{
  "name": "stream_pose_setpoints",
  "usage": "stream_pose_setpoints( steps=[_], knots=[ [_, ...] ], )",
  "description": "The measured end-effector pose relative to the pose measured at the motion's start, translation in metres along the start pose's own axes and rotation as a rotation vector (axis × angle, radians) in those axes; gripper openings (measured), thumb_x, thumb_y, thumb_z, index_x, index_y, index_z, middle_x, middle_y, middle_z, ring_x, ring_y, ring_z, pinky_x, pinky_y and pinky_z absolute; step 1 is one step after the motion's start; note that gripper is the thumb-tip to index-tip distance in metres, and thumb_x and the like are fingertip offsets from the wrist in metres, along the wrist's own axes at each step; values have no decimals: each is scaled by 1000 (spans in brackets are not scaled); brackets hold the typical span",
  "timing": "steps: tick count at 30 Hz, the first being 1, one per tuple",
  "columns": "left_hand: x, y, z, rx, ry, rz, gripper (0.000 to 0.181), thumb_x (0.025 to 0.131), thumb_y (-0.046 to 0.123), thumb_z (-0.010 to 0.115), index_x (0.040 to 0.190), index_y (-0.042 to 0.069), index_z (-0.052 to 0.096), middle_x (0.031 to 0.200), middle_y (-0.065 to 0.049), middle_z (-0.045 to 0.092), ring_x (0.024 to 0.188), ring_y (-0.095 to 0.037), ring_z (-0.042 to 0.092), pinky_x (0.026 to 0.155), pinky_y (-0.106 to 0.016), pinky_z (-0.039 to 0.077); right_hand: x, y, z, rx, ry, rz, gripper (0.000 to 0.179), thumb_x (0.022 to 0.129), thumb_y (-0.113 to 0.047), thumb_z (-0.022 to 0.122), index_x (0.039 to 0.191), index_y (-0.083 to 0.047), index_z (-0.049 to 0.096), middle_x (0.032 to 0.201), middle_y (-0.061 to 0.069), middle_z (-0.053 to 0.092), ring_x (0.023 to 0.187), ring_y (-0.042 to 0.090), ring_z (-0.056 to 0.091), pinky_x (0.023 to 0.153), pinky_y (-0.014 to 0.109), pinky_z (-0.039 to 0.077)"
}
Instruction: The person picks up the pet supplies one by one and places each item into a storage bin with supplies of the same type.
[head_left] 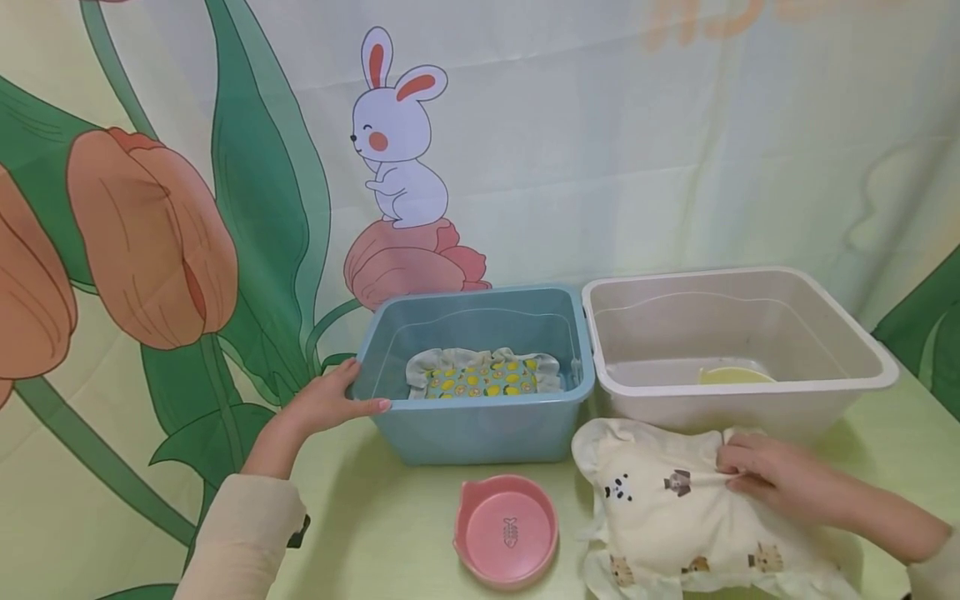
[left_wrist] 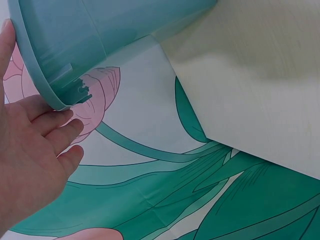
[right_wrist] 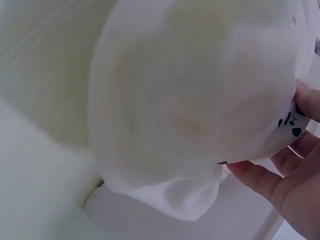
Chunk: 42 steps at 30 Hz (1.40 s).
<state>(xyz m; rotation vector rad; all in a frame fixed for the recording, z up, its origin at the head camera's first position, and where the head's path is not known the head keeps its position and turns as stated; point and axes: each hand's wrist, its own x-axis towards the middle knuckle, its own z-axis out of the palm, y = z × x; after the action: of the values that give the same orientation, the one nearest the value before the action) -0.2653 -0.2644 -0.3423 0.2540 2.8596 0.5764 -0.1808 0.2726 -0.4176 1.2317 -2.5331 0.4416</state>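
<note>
My left hand (head_left: 330, 402) grips the left front corner of a blue plastic bin (head_left: 480, 435), its thumb lying along the rim. The left wrist view shows the fingers of that hand (left_wrist: 37, 150) around the bin's edge. Inside the bin lies a small ruffled cushion (head_left: 483, 379) with a lemon print. On the right, my right hand (head_left: 783, 477) pinches the upper edge of a cream ruffled cushion (head_left: 652, 525) printed with animal faces. That cushion (right_wrist: 165, 95) fills much of the right wrist view, its cloth held between thumb and fingers.
A beige bin (head_left: 720, 408) stands right beside the blue one, with a pale yellow object (head_left: 735, 377) partly visible inside. In front sits a pink pet bowl (head_left: 508, 537) with ear shapes and a fishbone print. Behind hangs a backdrop (head_left: 570, 167) with a rabbit and tulips.
</note>
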Motion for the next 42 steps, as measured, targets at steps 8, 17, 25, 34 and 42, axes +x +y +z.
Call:
stream_pose_setpoints(
  steps=[8,17,25,34,42],
  knots=[
    [0,0,0,-4,-5,3,100,75,61,55,141,0,12,145,-25,12,129,-45,19,98,-59,26,6,-3,-9,-15,-20,-20,25,73,-11,67,81,-27,49,81,-18,44,73,-4,37,59,16,33],
    [-2,1,-1,-12,-9,8,99,76,60,55,141,0,11,145,-25,11,129,-45,19,98,-58,26,13,-8,-19,-40,-16,-39,26,70,-11,68,80,-27,50,78,-19,42,71,-4,37,59,13,32],
    [-3,4,-2,-26,-18,-6,100,76,59,55,141,-1,10,145,-25,11,130,-45,17,98,-59,24,19,-15,-31,-28,-36,-51,24,73,-12,67,80,-26,50,78,-18,42,71,-4,37,58,14,34],
    [-3,2,-1,-22,-8,-5,100,75,60,55,141,-1,11,145,-25,12,129,-45,19,98,-59,25,26,-23,-41,-65,-38,-59,28,70,-12,68,76,-27,45,74,-20,37,69,-5,33,58,12,29],
    [-3,2,0,-30,7,9,98,75,59,56,141,1,13,144,-25,15,129,-45,21,97,-59,27,34,-30,-50,-80,-31,-80,27,70,-12,67,76,-26,45,74,-20,37,68,-5,33,58,13,31]
  ],
)
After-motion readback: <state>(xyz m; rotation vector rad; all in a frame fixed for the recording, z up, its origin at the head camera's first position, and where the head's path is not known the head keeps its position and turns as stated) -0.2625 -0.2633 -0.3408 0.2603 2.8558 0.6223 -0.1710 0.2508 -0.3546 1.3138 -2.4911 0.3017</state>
